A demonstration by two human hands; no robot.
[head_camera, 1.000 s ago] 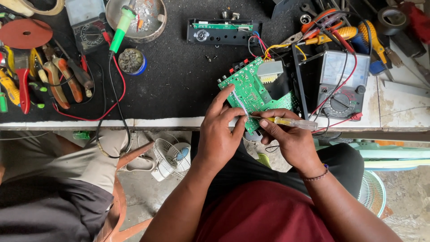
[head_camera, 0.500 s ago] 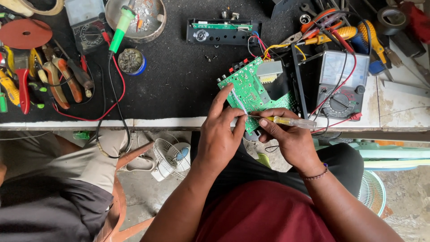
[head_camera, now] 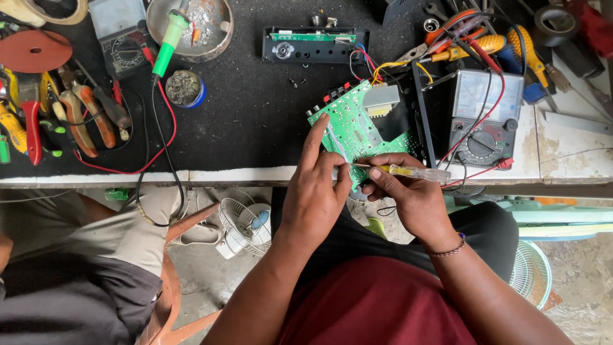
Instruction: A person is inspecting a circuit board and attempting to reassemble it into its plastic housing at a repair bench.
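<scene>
A green printed circuit board (head_camera: 357, 128) is held tilted at the front edge of the black-matted worktop (head_camera: 255, 121), right of the frame's centre. The left hand (head_camera: 316, 191) is laid against the board's lower left edge, its index finger stretched straight up onto the green face and the other fingers curled beneath; whether its grip is truly clamped on the board cannot be told. The right hand (head_camera: 408, 198) is closed in a pinch around a slim screwdriver with a clear yellow handle (head_camera: 408, 171), whose thin metal tip is pointed left onto the board between the two hands.

Just right of the board an analogue multimeter with a grey face and black dial (head_camera: 486, 121) is seen, its red and black leads draped across it. A second, darker meter (head_camera: 121, 35) lies at the upper left. One green-handled soldering iron (head_camera: 167, 41) is propped on a round metal dish (head_camera: 191, 22), with a small round tin (head_camera: 184, 88) below it. One black front panel with a narrow green strip (head_camera: 316, 45) lies at the upper centre. Several red- and orange-handled pliers (head_camera: 70, 115) are spread at the left edge. A small white fan (head_camera: 246, 223) stands on the floor below the worktop.
</scene>
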